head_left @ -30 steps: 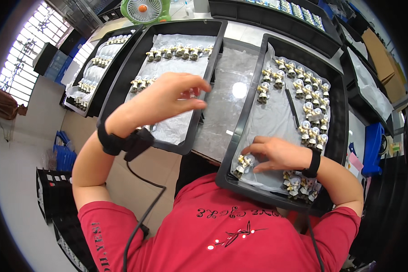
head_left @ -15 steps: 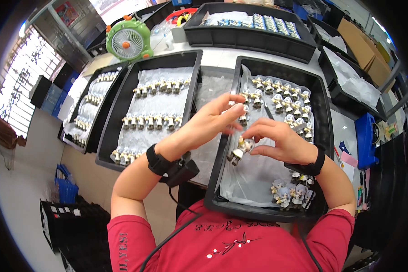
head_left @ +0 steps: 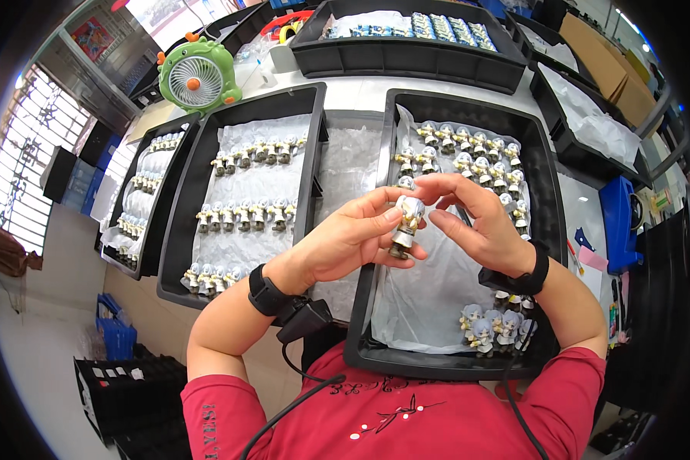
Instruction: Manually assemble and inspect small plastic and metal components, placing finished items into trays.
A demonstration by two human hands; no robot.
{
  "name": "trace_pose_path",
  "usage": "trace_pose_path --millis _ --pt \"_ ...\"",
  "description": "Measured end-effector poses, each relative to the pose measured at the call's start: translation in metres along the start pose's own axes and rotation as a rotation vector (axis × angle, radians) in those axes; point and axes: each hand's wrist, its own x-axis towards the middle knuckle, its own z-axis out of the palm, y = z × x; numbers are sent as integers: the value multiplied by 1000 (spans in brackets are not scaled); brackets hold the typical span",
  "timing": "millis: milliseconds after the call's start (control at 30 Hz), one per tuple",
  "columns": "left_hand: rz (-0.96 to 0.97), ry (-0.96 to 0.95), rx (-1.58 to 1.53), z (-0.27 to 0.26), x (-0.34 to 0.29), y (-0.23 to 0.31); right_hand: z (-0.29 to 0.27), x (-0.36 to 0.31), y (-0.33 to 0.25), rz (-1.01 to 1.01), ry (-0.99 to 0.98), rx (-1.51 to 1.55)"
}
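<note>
A small painted figurine [head_left: 407,222] with pale hair, white-and-yellow clothing and dark boots stands upright in my left hand [head_left: 349,238], gripped between thumb and fingers. Close to its head, my right hand [head_left: 479,226] curves with thumb and fingertips apart. A dark slim item [head_left: 463,215] shows partly behind that hand; I cannot tell whether it is held. Both hands are above a black tray [head_left: 366,307] lined with thin white sheeting. Rows of like figurines [head_left: 479,146] fill its far part, and larger-headed ones [head_left: 494,330] cluster in its near right corner.
To the left, another black tray [head_left: 312,153] holds spaced rows of figurines, with a narrower tray [head_left: 169,199] beyond. A green fan [head_left: 199,77] stands behind them. At the back is a large black tray [head_left: 406,65] of blue-white pieces. A blue holder [head_left: 619,222] sits at right.
The figurine has passed from my right hand into my left, rising and turning more upright. My right fingers have moved up beside its head. The whole view has shifted slightly.
</note>
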Motion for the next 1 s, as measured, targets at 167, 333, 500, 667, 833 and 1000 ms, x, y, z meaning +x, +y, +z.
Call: trace_pose_path --millis 167,333,500,667,833,1000 --pt "62 48 47 1 2 -3 -1 0 -4 -4 -84 -61" --pt "112 41 28 4 3 -4 10 1 2 -88 -88 -160" --pt "123 60 50 3 3 -7 17 -1 6 -59 -57 -149" --pt "129 66 46 3 3 -8 18 -3 8 -41 -53 -130" --pt "92 100 49 5 2 -5 14 -2 6 25 -89 -80" --pt "69 99 65 3 2 -5 12 -1 5 44 -102 -52"
